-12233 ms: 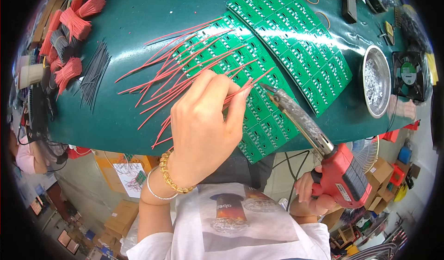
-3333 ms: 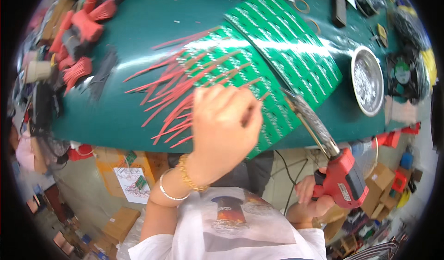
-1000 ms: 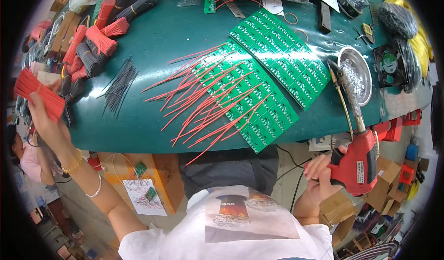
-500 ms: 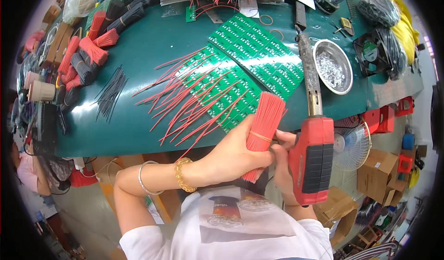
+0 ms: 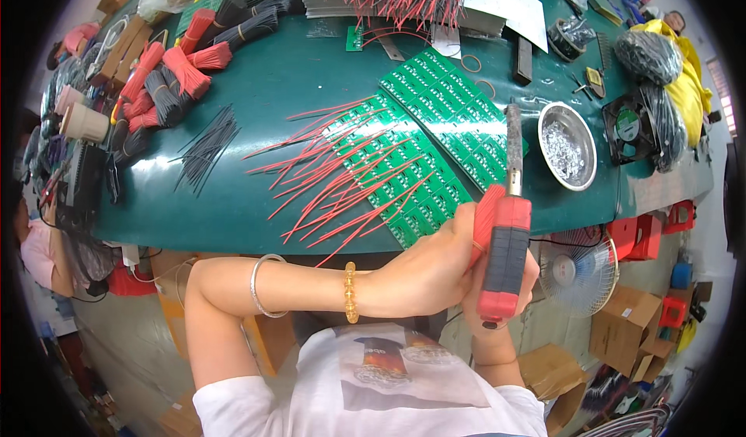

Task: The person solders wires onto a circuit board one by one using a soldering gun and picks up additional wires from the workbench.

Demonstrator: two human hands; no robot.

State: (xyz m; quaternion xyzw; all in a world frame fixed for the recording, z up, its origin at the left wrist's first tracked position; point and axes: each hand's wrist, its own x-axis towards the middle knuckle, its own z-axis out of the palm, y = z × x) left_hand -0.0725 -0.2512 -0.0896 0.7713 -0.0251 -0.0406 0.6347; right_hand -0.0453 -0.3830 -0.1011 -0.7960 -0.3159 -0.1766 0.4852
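Bench: green mat (image 5: 295, 72), just ahead of both hands.
Left hand (image 5: 435, 270): closed around red wire bundle (image 5: 483, 219), held against my right hand.
Right hand (image 5: 497, 297): closed on soldering gun (image 5: 505, 243), tip forward over the bench edge.
Near board (image 5: 396, 177): ahead-left, many red wires (image 5: 334, 181) fitted.
Far board (image 5: 451, 114): beyond it, bare, apparently left to do.
Tin dish (image 5: 567, 134): ahead-right.

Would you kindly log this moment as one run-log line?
left hand: holds red wire bundle | right hand: grips red soldering gun | green circuit boards: on table
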